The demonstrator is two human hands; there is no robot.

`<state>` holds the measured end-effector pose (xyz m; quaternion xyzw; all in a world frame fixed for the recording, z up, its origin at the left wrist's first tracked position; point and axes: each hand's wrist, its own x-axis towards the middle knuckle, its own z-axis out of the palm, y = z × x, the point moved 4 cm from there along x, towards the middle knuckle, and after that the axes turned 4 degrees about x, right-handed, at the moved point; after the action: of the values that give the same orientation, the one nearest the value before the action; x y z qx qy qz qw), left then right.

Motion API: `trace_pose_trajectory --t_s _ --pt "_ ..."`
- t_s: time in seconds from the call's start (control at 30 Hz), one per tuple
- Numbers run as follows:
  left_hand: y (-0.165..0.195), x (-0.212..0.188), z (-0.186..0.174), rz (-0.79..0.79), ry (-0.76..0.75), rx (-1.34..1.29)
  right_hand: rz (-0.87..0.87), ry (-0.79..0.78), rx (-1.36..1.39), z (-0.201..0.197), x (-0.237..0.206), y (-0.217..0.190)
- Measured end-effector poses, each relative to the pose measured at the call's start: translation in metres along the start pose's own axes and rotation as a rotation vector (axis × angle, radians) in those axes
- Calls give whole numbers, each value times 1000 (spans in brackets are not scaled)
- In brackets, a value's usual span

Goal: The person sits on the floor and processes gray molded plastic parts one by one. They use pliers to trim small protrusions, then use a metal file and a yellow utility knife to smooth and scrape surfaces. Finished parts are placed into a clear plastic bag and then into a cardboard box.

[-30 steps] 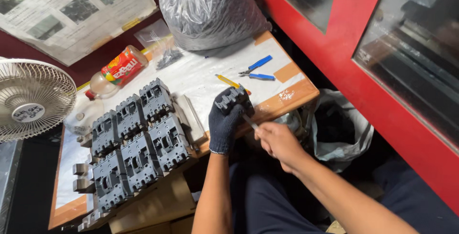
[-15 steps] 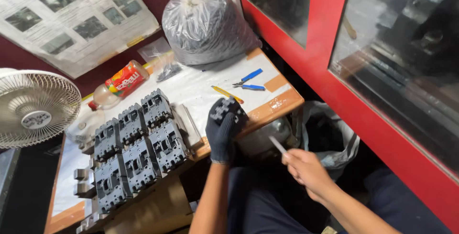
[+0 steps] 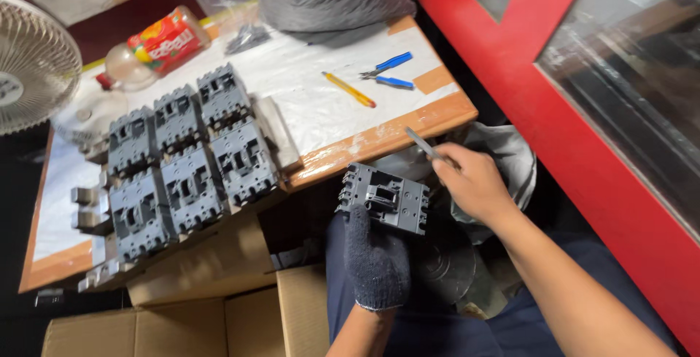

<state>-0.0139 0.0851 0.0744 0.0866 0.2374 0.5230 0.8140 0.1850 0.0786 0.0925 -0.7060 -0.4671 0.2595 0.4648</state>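
Your gloved left hand (image 3: pixel 375 258) is gripping the breaker (image 3: pixel 384 198) below the desk (image 3: pixel 379 138) edge, face up for access (steadied over your lap); your right hand (image 3: pixel 470 182) is pinching a thin tool (image 3: pixel 423 143).

Your left hand (image 3: pixel 377 264) wears a dark navy knit glove, gripping a dark grey breaker (image 3: pixel 384 198). Your right hand (image 3: pixel 472 182) is bare, pinching a thin silver tool (image 3: pixel 423 142). On the counter (image 3: pixel 379 138), white sheet with an orange-brown edge: six grey breakers (image 3: pixel 182 160), yellow pencil (image 3: pixel 349 89), blue-handled pliers (image 3: pixel 388 71), red-labelled clear bottle (image 3: pixel 154 45).
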Motion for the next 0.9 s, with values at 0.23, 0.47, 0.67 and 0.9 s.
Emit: trace_pose_trajectory --t_s 0.23,0.47,0.67,0.9 --pt "-19 32 -37 -29 50 64 -543 86 -242 81 96 -55" --pt "-42 59 -44 -83 -166 341 -529 136 -423 115 159 -49" --pt "-47 64 -46 -321 -107 38 -550 143 -282 104 157 -42" --pt "-54 36 -47 -647 -98 -123 19 -63 574 7 32 40"
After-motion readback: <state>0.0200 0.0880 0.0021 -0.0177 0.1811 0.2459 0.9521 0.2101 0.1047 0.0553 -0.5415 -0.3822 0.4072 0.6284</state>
